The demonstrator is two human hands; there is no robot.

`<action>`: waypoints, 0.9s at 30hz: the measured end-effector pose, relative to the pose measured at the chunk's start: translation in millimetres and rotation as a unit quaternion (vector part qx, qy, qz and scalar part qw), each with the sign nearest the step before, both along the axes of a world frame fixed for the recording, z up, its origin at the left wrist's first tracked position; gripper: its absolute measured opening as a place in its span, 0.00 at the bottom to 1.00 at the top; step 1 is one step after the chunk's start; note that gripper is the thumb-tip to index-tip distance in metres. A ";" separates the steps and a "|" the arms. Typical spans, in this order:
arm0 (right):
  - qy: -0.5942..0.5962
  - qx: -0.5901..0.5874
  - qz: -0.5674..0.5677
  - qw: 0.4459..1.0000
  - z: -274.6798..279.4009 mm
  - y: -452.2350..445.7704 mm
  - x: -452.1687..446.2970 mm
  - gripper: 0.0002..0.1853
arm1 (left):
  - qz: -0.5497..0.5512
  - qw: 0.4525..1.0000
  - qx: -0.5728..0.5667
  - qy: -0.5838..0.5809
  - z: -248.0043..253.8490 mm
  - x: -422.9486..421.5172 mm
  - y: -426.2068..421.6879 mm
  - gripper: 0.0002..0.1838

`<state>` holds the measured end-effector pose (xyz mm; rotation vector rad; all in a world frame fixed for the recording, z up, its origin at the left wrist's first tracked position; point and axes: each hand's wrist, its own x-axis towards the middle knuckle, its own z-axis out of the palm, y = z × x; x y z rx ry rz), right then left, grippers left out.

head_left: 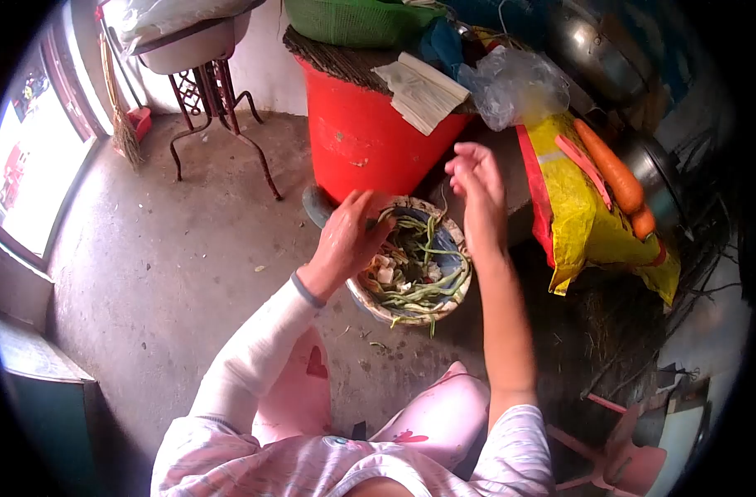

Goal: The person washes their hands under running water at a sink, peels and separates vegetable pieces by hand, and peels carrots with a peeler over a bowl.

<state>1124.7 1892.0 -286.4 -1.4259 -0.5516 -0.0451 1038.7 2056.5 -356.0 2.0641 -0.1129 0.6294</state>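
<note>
A round bucket with a worn, pale rim stands on the floor in front of my knees. Long green bean strands lie in it and over its edge, among pale vegetable scraps. My left hand is above the bucket's left side, its thumb apart from the slightly blurred fingers; I see nothing in it. Just beyond the right rim, my right hand is raised with loosely curled fingers and no visible object between them. A thin strand near its fingertips is too fine to make out.
Behind the bucket stands a red tub topped by a green basket. Carrots and a slim pink tool rest on a yellow bag at right. A basin stand and broom are at left.
</note>
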 end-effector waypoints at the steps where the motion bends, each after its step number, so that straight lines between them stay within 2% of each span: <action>1: -0.048 -0.057 -0.032 0.997 8.8 5.2 15.4 0.11 | 0.011 1.000 0.004 -0.024 3.4 10.6 3.6 0.18; 3: -0.169 -0.171 -0.108 0.965 22.7 17.5 63.0 0.10 | 0.052 0.996 0.023 -0.065 8.7 41.2 13.6 0.19; 5: -0.212 -0.260 -0.174 0.926 43.5 34.3 100.4 0.11 | 0.057 0.992 0.024 -0.108 24.7 64.0 23.9 0.18; 8: -0.241 -0.439 -0.271 0.822 58.0 59.7 142.7 0.15 | 0.065 0.991 -0.001 -0.117 44.9 67.5 29.1 0.17; 11: -0.259 -0.589 -0.339 0.687 62.3 72.3 153.4 0.19 | 0.066 0.990 -0.016 -0.120 53.2 59.0 37.7 0.18; 12: -0.224 -0.623 -0.341 0.667 66.9 75.0 155.3 0.20 | 0.070 0.989 -0.012 -0.133 51.2 59.1 42.1 0.19; 15: -0.155 -0.552 -0.180 0.800 82.3 64.4 160.1 0.20 | 0.082 0.981 -0.001 -0.175 43.7 67.0 64.2 0.25; 16: -0.201 -0.453 -0.134 0.858 83.0 60.6 152.0 0.18 | 0.080 0.976 0.016 -0.200 50.7 68.8 73.0 0.33; 18: -0.105 -0.297 0.046 0.948 91.0 48.0 112.4 0.15 | 0.060 0.971 0.030 -0.230 68.5 66.9 81.2 0.47; 20: -0.006 -0.225 0.167 0.960 100.3 36.5 59.4 0.13 | 0.022 0.970 0.030 -0.240 86.1 62.7 79.2 0.58; 22: 0.085 -0.108 0.239 0.961 91.8 22.9 27.9 0.15 | -0.108 0.972 -0.070 -0.195 90.3 60.5 69.9 0.64; 24: 0.161 -0.012 0.285 0.945 79.1 13.4 14.8 0.17 | -0.208 0.958 -0.116 -0.159 99.7 45.5 58.7 0.52; 27: 0.212 0.022 0.299 0.930 69.6 9.7 -10.0 0.20 | -0.325 0.923 -0.194 0.063 100.9 27.3 49.6 0.33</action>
